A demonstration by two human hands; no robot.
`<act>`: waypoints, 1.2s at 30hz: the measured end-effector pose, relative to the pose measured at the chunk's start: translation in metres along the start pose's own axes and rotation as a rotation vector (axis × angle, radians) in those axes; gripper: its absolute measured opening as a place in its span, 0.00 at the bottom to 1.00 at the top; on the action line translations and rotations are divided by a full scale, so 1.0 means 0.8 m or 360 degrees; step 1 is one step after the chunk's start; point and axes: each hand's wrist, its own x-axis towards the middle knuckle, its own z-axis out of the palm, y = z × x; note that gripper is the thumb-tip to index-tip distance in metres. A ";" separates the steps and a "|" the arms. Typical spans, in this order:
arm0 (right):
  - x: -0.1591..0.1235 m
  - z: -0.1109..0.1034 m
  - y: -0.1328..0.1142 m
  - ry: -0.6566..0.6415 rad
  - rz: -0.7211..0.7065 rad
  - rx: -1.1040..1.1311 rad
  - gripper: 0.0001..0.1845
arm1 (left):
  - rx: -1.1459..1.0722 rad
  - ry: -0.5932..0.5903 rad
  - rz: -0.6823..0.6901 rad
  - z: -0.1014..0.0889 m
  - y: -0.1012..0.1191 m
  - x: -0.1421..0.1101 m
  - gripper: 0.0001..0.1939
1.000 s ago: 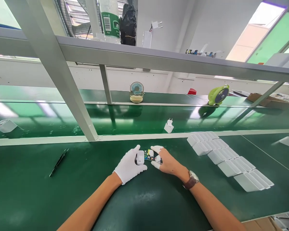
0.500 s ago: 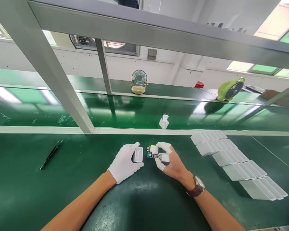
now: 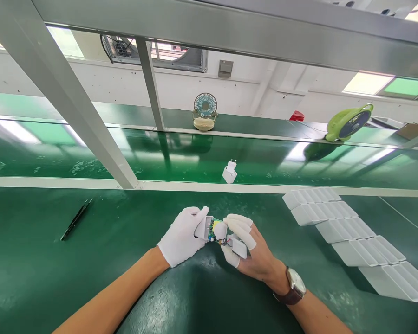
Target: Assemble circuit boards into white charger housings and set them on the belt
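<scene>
My left hand (image 3: pixel 184 236), in a white glove, grips a white plastic housing (image 3: pixel 202 228) between thumb and fingers. Its open end faces right. Against that opening sits the edge of a green circuit board (image 3: pixel 216 229) that carries yellow and white parts; how far it reaches inside is hard to tell. My right hand (image 3: pixel 244 239), with white covers on its fingers, pinches the board's right side. A white plastic end piece (image 3: pixel 238 246) joined to the board by thin wires lies within those fingers.
Several rows of white housings (image 3: pixel 351 241) lie on the green table to the right. Black tweezers (image 3: pixel 75 220) rest at left. Past the metal rail (image 3: pixel 209 186), a white plug charger (image 3: pixel 229 172) stands on a green belt. Farther back are two fans (image 3: pixel 205 111). A frame post (image 3: pixel 87 102) slants at left.
My right hand has brought the circuit board left, closing the gap to the housing, which has tilted. The plug charger has shifted left along the belt. The camera view has moved slightly.
</scene>
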 end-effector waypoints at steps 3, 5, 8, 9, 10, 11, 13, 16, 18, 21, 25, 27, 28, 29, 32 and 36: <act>0.000 0.000 0.001 -0.0002 0.0024 0.0003 0.44 | 0.0020 -0.0026 0.0042 -0.002 0.002 0.001 0.43; 0.000 -0.001 0.001 -0.0019 0.0029 0.0004 0.44 | 0.0018 -0.0032 0.0049 -0.003 0.003 0.002 0.42; 0.000 0.000 0.001 -0.0052 0.0030 -0.0020 0.43 | 0.0005 -0.0019 0.0042 -0.004 0.004 0.001 0.43; 0.000 0.000 0.001 -0.0061 0.0034 -0.0033 0.43 | 0.0004 -0.0018 0.0052 -0.003 0.003 0.001 0.43; 0.000 0.000 0.000 -0.0067 0.0039 -0.0044 0.42 | 0.0005 -0.0024 0.0066 -0.003 0.003 0.001 0.43; 0.001 0.001 0.000 -0.0071 0.0041 -0.0054 0.42 | 0.0010 -0.0031 0.0083 -0.003 0.003 0.001 0.43; 0.001 0.001 -0.001 -0.0079 0.0045 -0.0069 0.42 | 0.0022 -0.0045 0.0113 -0.002 0.002 0.001 0.43; 0.002 0.002 -0.002 -0.0092 0.0054 -0.0077 0.41 | 0.0040 -0.0054 0.0155 -0.003 0.002 0.003 0.41; 0.002 0.003 -0.001 -0.0102 0.0066 -0.0074 0.40 | 0.0043 -0.0064 0.0172 -0.004 0.003 0.004 0.39; 0.000 0.004 0.002 -0.0123 0.0072 -0.0062 0.39 | 0.0046 -0.0063 0.0175 -0.005 0.005 0.005 0.39; -0.003 0.006 0.004 -0.0145 0.0065 -0.0039 0.41 | 0.0058 -0.0090 0.0171 -0.006 0.007 0.005 0.38; -0.004 0.006 0.003 -0.0143 0.0059 -0.0033 0.41 | 0.0056 -0.0095 0.0165 -0.006 0.008 0.005 0.38; -0.004 0.006 0.003 -0.0142 0.0061 -0.0033 0.41 | 0.0054 -0.0090 0.0165 -0.007 0.008 0.005 0.38; -0.003 0.006 0.002 -0.0138 0.0062 -0.0036 0.41 | 0.0052 -0.0085 0.0168 -0.007 0.008 0.005 0.38; -0.001 0.005 0.001 -0.0121 0.0053 -0.0052 0.41 | 0.0051 -0.0075 0.0176 -0.008 0.010 0.005 0.36; -0.001 0.005 0.002 -0.0106 0.0000 -0.0059 0.41 | 0.0022 -0.0041 0.0188 -0.009 0.011 0.006 0.32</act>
